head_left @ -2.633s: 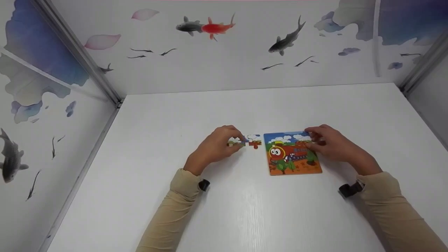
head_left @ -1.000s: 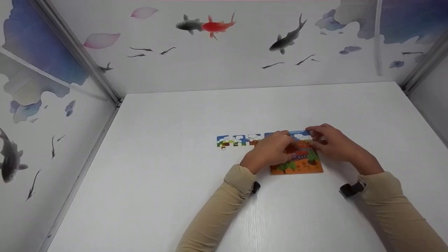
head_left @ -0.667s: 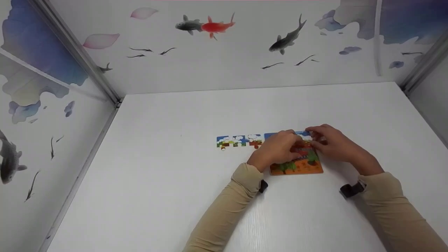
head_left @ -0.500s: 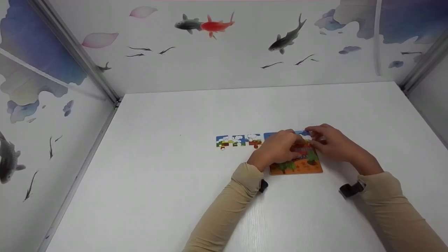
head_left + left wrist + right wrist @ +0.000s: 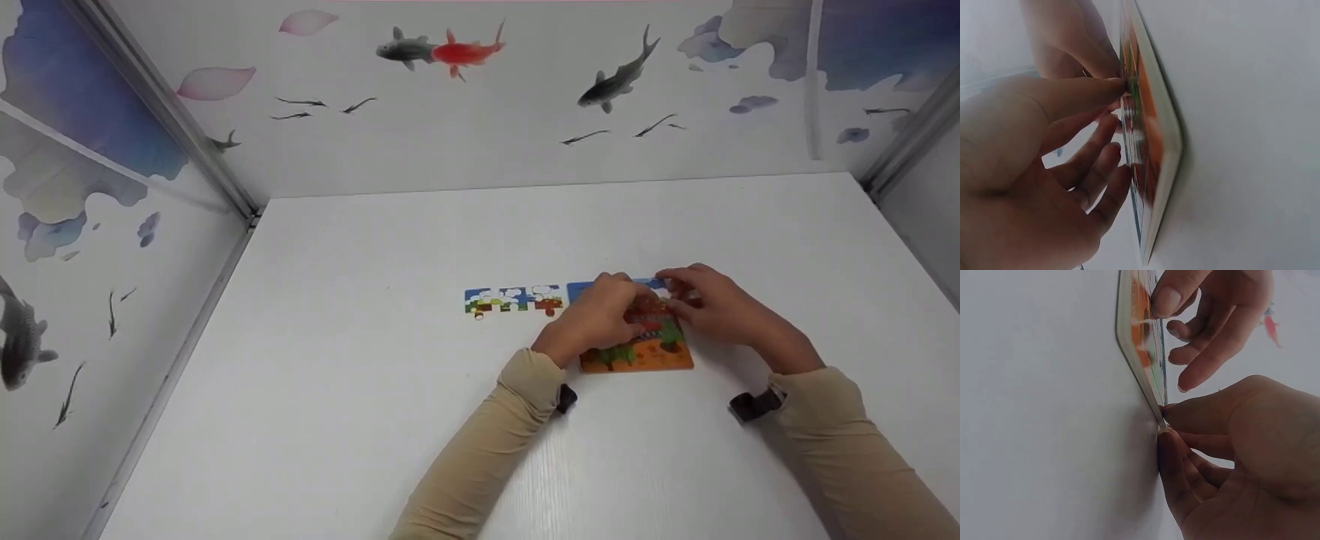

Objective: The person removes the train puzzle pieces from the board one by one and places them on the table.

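A square jigsaw puzzle board (image 5: pixel 637 358), printed with a cartoon train, trees and blue sky, lies flat on the white table. My right hand (image 5: pixel 716 309) pinches its far right corner between thumb and fingers, as the right wrist view shows at the board's edge (image 5: pixel 1123 320). Bent over the middle of the board, my left hand (image 5: pixel 596 313) touches the printed surface with its thumb and fingertips. Whether a piece is between them is hidden. Left of the board, loose jigsaw pieces (image 5: pixel 513 298) with clouds and red parts lie in a row.
The white tabletop (image 5: pixel 360 360) surrounds the board and pieces. A back wall (image 5: pixel 495 142) with printed fish and a left side wall (image 5: pixel 45 300) border the table. Black bands (image 5: pixel 754 406) circle both wrists below rolled tan sleeves.
My left hand has moved right, from the loose jigsaw pieces onto the puzzle board, and has stayed almost still there over the last half second. My right hand keeps its hold on the corner.
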`<state>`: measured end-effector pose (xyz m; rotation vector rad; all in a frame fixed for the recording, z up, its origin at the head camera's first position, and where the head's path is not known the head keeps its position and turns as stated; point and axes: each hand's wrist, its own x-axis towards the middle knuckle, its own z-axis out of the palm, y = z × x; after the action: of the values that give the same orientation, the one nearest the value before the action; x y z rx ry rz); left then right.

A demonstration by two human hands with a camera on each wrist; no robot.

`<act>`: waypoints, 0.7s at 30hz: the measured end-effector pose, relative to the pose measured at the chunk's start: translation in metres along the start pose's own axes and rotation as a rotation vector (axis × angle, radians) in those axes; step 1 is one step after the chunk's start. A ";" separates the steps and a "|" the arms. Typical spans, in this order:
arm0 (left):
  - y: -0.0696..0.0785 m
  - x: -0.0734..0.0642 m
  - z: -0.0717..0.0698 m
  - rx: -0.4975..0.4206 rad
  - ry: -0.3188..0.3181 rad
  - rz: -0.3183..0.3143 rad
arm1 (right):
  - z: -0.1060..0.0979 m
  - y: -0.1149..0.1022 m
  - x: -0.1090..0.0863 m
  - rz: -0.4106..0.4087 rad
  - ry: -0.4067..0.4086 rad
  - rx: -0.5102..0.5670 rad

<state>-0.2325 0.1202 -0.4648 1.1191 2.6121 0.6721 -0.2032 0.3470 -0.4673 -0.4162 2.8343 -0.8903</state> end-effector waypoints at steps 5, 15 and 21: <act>-0.001 -0.002 0.000 0.006 0.017 -0.041 | 0.001 0.001 0.001 0.009 -0.002 -0.010; -0.002 0.001 0.000 -0.058 0.001 -0.025 | 0.001 0.005 0.000 -0.024 0.008 -0.006; -0.002 0.001 0.000 -0.072 -0.008 -0.029 | 0.001 0.004 0.000 -0.011 0.006 -0.006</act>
<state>-0.2345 0.1202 -0.4660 1.0590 2.5705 0.7469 -0.2040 0.3494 -0.4708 -0.4314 2.8436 -0.8873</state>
